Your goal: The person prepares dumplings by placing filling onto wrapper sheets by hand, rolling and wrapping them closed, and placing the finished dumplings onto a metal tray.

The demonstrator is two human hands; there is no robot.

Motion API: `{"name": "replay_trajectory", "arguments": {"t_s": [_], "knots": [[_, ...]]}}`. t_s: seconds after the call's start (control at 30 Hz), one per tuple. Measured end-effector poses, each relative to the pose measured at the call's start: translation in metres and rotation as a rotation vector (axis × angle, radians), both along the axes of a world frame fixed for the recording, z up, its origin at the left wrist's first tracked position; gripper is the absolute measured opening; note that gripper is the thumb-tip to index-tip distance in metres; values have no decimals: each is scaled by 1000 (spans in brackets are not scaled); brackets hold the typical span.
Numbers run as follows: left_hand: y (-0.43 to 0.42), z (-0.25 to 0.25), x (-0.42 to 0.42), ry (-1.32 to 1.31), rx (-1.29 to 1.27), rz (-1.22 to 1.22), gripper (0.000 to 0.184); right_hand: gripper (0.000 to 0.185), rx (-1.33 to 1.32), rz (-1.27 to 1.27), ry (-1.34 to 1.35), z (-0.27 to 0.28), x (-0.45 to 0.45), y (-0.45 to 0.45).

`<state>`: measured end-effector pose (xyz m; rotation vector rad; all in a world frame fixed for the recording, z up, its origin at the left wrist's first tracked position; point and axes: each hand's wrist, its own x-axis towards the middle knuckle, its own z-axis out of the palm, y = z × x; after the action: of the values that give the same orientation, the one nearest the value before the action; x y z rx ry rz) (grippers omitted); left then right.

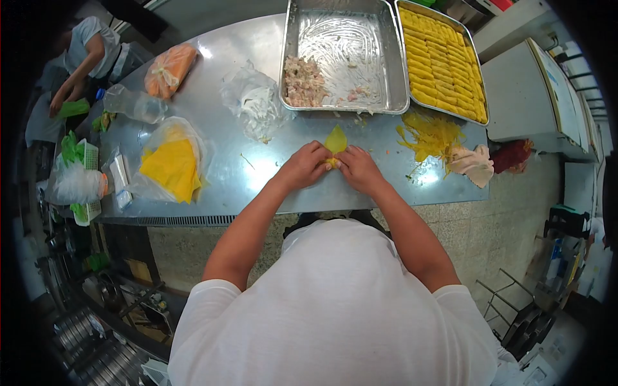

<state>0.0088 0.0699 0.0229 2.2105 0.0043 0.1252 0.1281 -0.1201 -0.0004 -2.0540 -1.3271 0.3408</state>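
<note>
Both hands meet at a yellow spring roll wrapper (336, 139) on the steel table, its pointed end lying flat away from me. My left hand (304, 166) has its fingers closed on the left end of the rolled part, and my right hand (358, 168) pinches the right end. Any filling inside is hidden. Beyond my hands stands a deep metal tray (360, 51) with pale minced meat filling (305, 82) heaped at its left side. A second tray (484, 119) to its right holds rows of finished yellow rolls (444, 67).
Left on the table (235, 183) are stacked yellow wrappers (172, 164) in plastic, a white paste (259, 106) on a bag, an orange bag (170, 69) and a plastic bottle (135, 104). Wrapper scraps (430, 135) and a cloth (471, 164) lie right. Another person (90, 48) sits far left.
</note>
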Motion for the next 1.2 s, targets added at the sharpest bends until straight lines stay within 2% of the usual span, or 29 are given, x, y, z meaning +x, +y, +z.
{"name": "replay_trajectory", "arguments": {"t_s": [0.1, 0.17, 0.23, 0.27, 0.4, 0.47, 0.53, 0.7, 0.8, 0.87, 1.0, 1.1, 1.17, 1.2], "knots": [[4, -3, 6, 30, 21, -26, 20, 26, -96, -22, -13, 11, 0, 2], [2, -6, 12, 40, -3, -33, 20, 26, 107, -53, -47, 19, -7, 0], [6, -13, 14, 43, 4, -40, 20, 27, 51, -65, -58, 12, -8, 0], [9, -17, 16, -80, 54, -77, 22, 28, 6, -59, -67, 9, -8, 1], [11, -1, 12, -85, 0, -60, 24, 29, -43, -110, -52, 3, -1, 5], [22, -10, 14, -41, 169, -190, 29, 29, -63, -75, -10, 2, 1, 6], [25, -12, 20, -6, 162, -195, 30, 28, -4, -119, -26, 16, -1, 7], [25, -13, 23, -8, 142, -144, 30, 25, 40, -83, -73, 15, 1, 10], [22, -4, 24, -26, 50, -84, 26, 25, -4, -86, -60, 7, 12, 14], [22, -3, 25, -1, 90, -74, 24, 26, -139, -68, 73, 12, 20, 18], [24, -16, 32, 11, 78, -25, 25, 26, -121, -69, 40, 27, 23, 23], [21, -17, 34, 90, 96, 4, 35, 27, -80, -89, 16, 35, 21, 22], [9, -3, 31, -37, 160, 35, 44, 32, -121, -42, 41, 25, 29, 24], [2, -3, 29, -44, 276, 64, 48, 32, -108, -23, 25, 25, 34, 26]]}}
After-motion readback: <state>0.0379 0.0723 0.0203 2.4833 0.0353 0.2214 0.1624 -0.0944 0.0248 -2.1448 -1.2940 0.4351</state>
